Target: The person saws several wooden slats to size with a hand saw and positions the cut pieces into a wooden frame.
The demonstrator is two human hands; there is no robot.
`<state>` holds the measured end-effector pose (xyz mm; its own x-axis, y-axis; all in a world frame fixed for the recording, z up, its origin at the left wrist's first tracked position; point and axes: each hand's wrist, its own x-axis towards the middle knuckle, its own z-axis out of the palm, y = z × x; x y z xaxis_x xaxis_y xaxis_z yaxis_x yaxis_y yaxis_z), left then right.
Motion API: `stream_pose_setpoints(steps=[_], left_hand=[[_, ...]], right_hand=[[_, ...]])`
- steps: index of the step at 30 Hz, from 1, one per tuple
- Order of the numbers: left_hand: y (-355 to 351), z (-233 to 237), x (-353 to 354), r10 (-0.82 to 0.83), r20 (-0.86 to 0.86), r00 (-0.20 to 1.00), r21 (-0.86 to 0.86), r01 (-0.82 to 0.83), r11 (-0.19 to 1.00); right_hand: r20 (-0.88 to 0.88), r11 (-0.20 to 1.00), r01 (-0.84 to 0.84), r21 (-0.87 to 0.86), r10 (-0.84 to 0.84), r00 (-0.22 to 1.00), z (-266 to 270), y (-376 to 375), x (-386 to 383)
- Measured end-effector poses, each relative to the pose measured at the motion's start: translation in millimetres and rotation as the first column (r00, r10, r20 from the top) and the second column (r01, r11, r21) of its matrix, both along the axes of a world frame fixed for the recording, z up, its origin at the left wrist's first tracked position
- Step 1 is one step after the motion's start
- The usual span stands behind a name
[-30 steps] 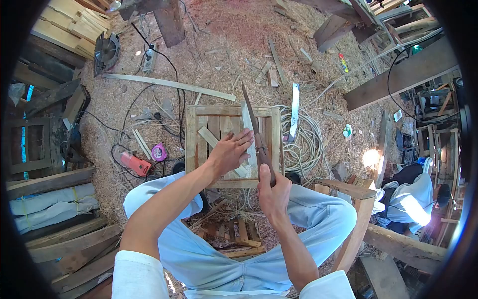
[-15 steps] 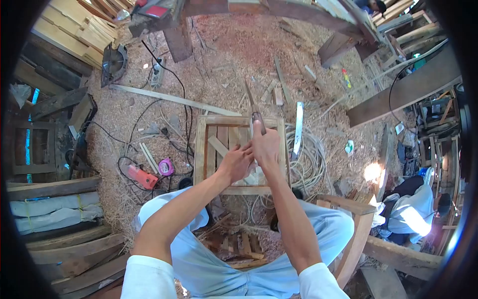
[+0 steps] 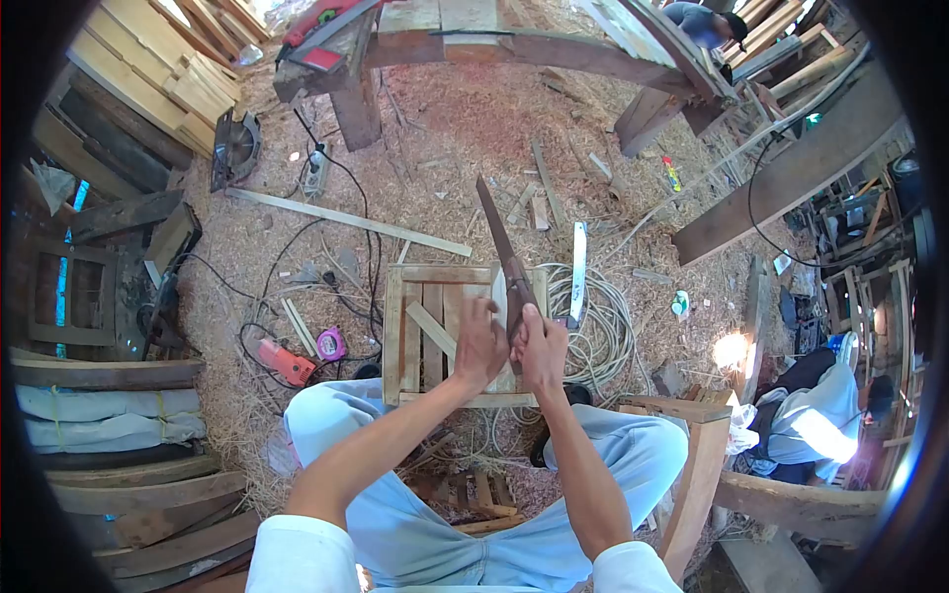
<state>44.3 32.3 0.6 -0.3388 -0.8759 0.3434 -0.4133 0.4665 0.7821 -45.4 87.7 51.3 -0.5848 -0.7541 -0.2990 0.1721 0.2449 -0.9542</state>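
My right hand [image 3: 541,351] is wrapped round the handle of a hand saw [image 3: 499,232], whose brown blade points away from me. Close beside it, my left hand [image 3: 480,346] has its fingers bent over a pale piece of wood [image 3: 498,290], pressing it against a low slatted wooden stool [image 3: 393,336]. The saw lies along the right side of that piece. How far the left fingers go round the wood is partly hidden. A loose short slat [image 3: 431,329] rests at a slant on the stool, left of my left hand.
An orange power tool [image 3: 287,363] and a purple tape measure [image 3: 331,344] lie left on the shavings, among black cables. Coiled pale hose [image 3: 608,331] is right of the stool. A heavy wooden bench [image 3: 544,54] spans the far side, with a person [image 3: 692,22] beyond.
The saw and my right hand have come back toward me and slightly right, baring more blade. My left hand has shifted a little, its fingers now pointing more forward. The view has tilted up slightly.
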Motion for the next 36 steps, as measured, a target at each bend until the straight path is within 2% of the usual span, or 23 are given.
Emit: stream_pose_setpoints(steps=[1,2,3,5,7,8,10,11,13,14,16,17,19,21,26,28,32,34,35,36], left_hand=[[1,-1,-2,-0.009,-0.006,1.0,-0.005,0.009,1.0],[0,-3,-1,0.022,-0.078,0.997,0.231,-0.004,0.973],[-1,-2,0,0.068,-0.138,0.988,0.455,0.002,0.891],[-3,0,6,0.004,-0.148,0.989,0.441,0.062,0.895],[-2,24,14,-0.266,-0.075,0.961,0.507,0.266,0.82],[-2,28,18,-0.269,-0.07,0.96,0.505,0.267,0.821],[-6,32,24,-0.349,-0.218,0.911,0.548,0.41,0.729],[-10,33,28,-0.351,-0.216,0.911,0.546,0.411,0.73],[-21,34,36,-0.432,-0.174,0.885,0.301,0.466,0.832],[-27,35,38,-0.433,-0.177,0.884,0.301,0.467,0.831],[-39,52,41,-0.433,0.033,0.901,0.005,0.433,0.901],[-46,57,41,-0.434,0.035,0.9,0.008,0.434,0.901],[-56,63,43,-0.31,0.296,0.903,-0.356,0.406,0.842],[-55,68,41,-0.294,0.292,0.91,-0.323,0.383,0.865],[-51,64,27,-0.273,0.303,0.913,-0.257,0.354,0.899],[-49,61,21,-0.32,0.226,0.92,-0.203,0.366,0.908],[-44,62,16,-0.344,0.225,0.912,-0.153,0.381,0.912],[-41,61,14,-0.326,0.155,0.933,0.045,0.323,0.945],[-41,57,13,-0.321,0.161,0.933,0.045,0.318,0.947],[-42,53,10,-0.339,0.09,0.936,0.049,0.336,0.941]], right_hand=[[0.133,0.997,0.022,-0.078,-0.012,0.991,5,7,-2],[0.16,0.997,0.024,-0.071,-0.012,0.987,11,15,-5],[0.153,0.997,0.031,-0.074,-0.019,0.988,14,23,-8],[0.292,0.983,0.014,-0.181,0.04,0.956,17,40,-13],[0.305,0.979,0.008,-0.202,0.055,0.951,26,50,-18],[0.37,0.975,0.006,-0.221,0.078,0.926,30,55,-22],[0.433,0.973,-0.019,-0.23,0.12,0.893,34,64,-35],[0.433,0.972,-0.018,-0.234,0.12,0.893,37,68,-44],[0.449,0.969,-0.108,-0.221,0.2,0.871,44,73,-63],[0.488,0.965,-0.118,-0.233,0.221,0.845,46,75,-71],[0.47,0.948,-0.151,-0.28,0.273,0.839,40,81,-87],[0.453,0.926,-0.182,-0.33,0.324,0.83,36,82,-92],[0.415,0.923,-0.207,-0.324,0.335,0.846,37,80,-94],[0.36,0.942,-0.148,-0.301,0.256,0.897,40,80,-97],[0.374,0.94,-0.071,-0.335,0.201,0.905,43,78,-95],[0.334,0.937,-0.029,-0.349,0.153,0.93,45,75,-92],[0.309,0.935,-0.004,-0.355,0.121,0.943,42,77,-92],[0.317,0.936,0.021,-0.351,0.098,0.943,39,78,-90],[0.322,0.935,0.018,-0.353,0.103,0.941,40,78,-87],[0.239,0.94,-0.01,-0.34,0.097,0.966,43,78,-84]])
